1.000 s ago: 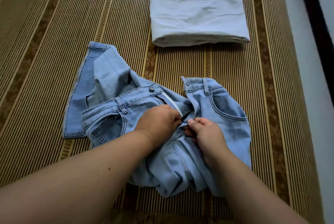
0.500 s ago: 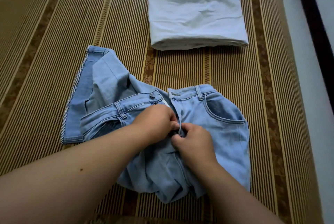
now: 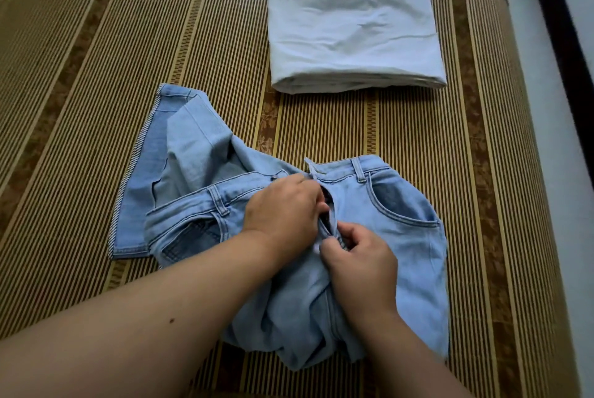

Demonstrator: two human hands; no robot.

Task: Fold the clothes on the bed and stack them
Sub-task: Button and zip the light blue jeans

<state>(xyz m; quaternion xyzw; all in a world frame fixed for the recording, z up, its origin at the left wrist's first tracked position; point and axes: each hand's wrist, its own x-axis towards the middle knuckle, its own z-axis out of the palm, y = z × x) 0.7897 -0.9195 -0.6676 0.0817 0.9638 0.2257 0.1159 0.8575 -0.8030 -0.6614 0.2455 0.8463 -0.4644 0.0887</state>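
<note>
Light blue denim jeans (image 3: 408,237) lie crumpled on the bed mat in front of me, waistband up, one leg cuff turned out at the left. My left hand (image 3: 283,211) pinches the left side of the open fly just below the waistband. My right hand (image 3: 360,256) grips the fly's right edge a little lower. Both hands meet at the zipper, which they partly hide. A folded pale blue-grey garment (image 3: 353,27) lies flat further back on the mat.
A brown striped bamboo mat (image 3: 96,76) covers the bed. The bed's right edge (image 3: 546,140) runs along a pale floor strip and a dark border. Bare mat spreads to the left of the jeans.
The two sides of the fly have been drawn together and the waistband has flattened. My right hand slid lower along the fly; my left stays near the waistband button.
</note>
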